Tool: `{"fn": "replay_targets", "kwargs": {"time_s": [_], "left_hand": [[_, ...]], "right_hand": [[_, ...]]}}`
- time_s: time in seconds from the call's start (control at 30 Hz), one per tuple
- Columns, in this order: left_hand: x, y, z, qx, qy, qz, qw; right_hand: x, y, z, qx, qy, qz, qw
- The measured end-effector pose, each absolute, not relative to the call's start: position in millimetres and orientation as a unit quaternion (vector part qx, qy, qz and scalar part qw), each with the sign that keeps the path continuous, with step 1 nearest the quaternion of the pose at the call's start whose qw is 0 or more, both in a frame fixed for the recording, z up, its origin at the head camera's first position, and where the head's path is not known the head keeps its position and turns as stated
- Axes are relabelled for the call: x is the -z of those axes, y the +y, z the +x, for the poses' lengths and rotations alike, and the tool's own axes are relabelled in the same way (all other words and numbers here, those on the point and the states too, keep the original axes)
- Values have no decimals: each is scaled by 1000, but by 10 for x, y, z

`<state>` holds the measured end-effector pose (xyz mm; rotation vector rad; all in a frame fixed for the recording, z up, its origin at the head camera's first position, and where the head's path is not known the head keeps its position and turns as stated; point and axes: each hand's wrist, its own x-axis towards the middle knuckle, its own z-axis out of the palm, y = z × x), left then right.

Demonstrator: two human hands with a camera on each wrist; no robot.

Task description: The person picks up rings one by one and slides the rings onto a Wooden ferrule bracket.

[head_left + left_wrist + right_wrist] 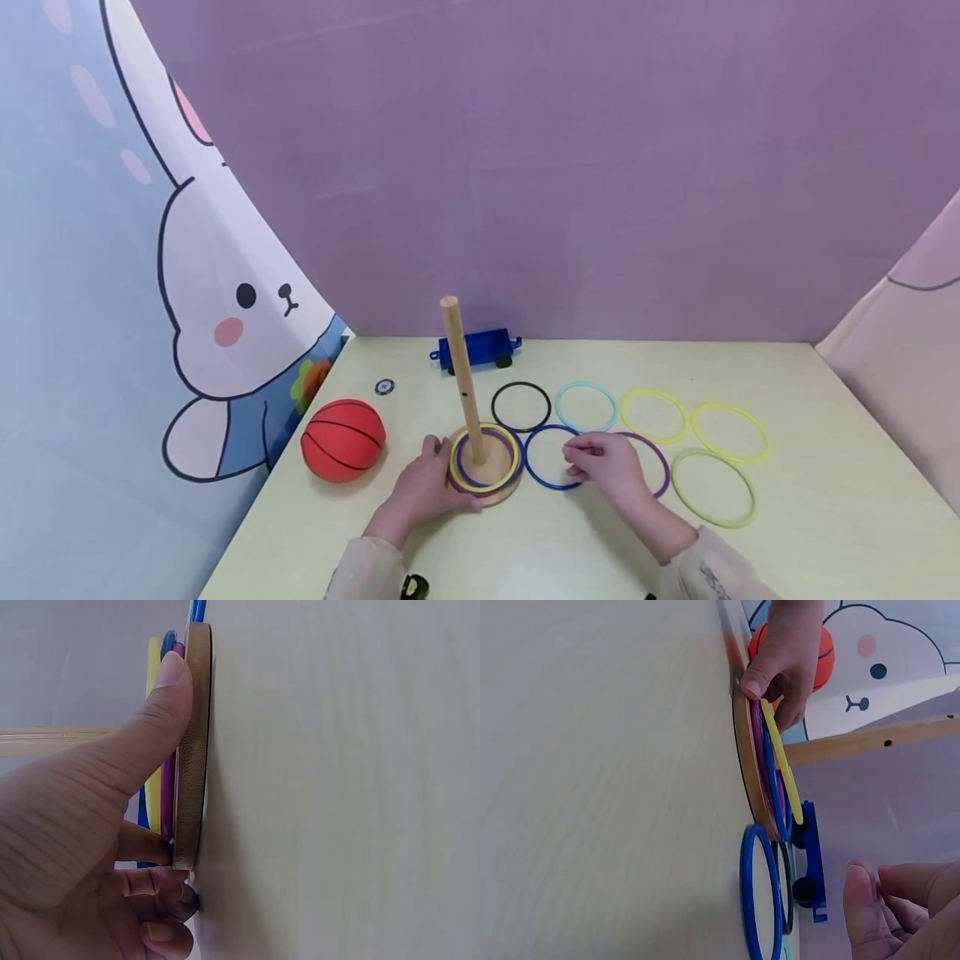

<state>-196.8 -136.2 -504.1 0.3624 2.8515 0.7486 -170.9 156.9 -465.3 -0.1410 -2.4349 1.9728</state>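
My left hand [431, 483] grips the rim of a round wooden base [196, 750], thumb on the near side and fingers round the left. From the base rises a wooden peg [465, 383]. Round the peg lie several stacked rings, among them a yellow ring [781, 761] on top, blue rings and a purple ring [168, 795]. Over the right part of a blue ring [528, 468] on the table hovers my right hand [609, 468]. Its fingers are loosely bent, thumb and index tips close together, with nothing between them. A purple ring [664, 467] lies partly hidden behind it.
Behind these lie a black ring [493, 408] and a light blue ring [615, 408]; several yellow rings [753, 496] lie to the right. A blue toy wagon [487, 348] stands at the back. On the left are a red ball [343, 440] and a small round disc [384, 387].
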Motion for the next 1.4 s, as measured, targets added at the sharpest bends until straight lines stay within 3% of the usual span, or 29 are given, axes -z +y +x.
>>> {"fn": "replay_targets", "kwargs": {"time_s": [0.7, 1.4], "left_hand": [[5064, -1390, -1975, -249, 959, 118, 71], [5075, -1372, -1988, -245, 959, 122, 77]], "right_hand": [[4543, 2606, -1255, -633, -766, -114, 16], [4704, 3652, -1051, -461, -869, -177, 25]]}}
